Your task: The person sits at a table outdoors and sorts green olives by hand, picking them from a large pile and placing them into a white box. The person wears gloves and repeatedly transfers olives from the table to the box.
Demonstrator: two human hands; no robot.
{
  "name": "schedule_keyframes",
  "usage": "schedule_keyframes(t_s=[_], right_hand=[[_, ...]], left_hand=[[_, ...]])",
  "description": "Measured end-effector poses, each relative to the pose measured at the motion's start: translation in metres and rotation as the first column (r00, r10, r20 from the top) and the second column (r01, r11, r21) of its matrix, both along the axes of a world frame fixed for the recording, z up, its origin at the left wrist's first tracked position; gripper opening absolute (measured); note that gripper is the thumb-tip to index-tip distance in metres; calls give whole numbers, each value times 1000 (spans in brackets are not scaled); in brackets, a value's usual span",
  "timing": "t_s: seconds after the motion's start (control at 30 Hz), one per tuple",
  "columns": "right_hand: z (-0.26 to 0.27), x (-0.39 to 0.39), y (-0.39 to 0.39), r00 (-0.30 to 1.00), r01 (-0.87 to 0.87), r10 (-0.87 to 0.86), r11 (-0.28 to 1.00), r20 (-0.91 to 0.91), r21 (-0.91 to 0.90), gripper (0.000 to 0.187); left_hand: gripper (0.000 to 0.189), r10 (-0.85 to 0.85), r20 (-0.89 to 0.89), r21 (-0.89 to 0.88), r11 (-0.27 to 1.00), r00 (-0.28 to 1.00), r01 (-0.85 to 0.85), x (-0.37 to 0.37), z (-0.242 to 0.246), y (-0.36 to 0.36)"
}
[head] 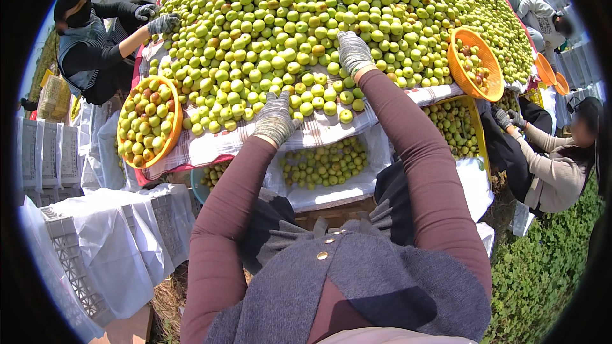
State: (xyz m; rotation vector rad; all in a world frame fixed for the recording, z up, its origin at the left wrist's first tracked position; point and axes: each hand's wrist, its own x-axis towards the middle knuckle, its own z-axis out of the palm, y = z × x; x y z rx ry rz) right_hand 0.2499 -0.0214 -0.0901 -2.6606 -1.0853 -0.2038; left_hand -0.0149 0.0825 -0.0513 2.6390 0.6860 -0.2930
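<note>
A broad heap of green jujubes (287, 24), some with brown patches, covers a cloth-topped table in front of me. My left hand (276, 119), in a grey knit glove, rests at the heap's near edge with its thumb apart from the fingers, touching fruit. Farther in, my right hand (355, 52), gloved alike, reaches onto the jujubes with its fingertips against them. Its palm is hidden, so whether it grips a fruit is unclear. The checked tablecloth (334, 131) shows along the front edge, under both forearms.
Orange baskets of browner jujubes stand left (178, 122) and right (497, 87). Below the table edge lie a white-lined crate (334, 192) and a yellow crate (483, 138) with fruit. Grey crates (81, 267) flank my left. Other people (88, 57) work around the table.
</note>
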Motion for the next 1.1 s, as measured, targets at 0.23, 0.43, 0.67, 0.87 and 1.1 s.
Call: schedule_keyframes(t_s=[0.23, 0.43, 0.67, 0.87, 1.1], right_hand=[[24, 6, 13, 932, -134, 59, 973, -357, -190, 61], [21, -23, 24, 960, -116, 59, 974, -273, -196, 41], [21, -43, 44, 959, -241, 131, 842, -251, -482, 28], [59, -51, -32, 955, -274, 265, 960, -131, -58, 33], [126, -21, -221, 982, -18, -123, 692, -142, -722, 25]], left_hand=[[87, -33, 48, -33, 999, 998, 35, 3, -12, 5], [90, -56, 49, -35, 998, 997, 58, 7, -15, 0], [79, -100, 68, -92, 990, 993, 106, 14, -22, -7], [72, -70, 178, -110, 990, 981, 90, 17, -32, -1], [69, -41, 168, -124, 990, 985, 62, 16, -26, -9]])
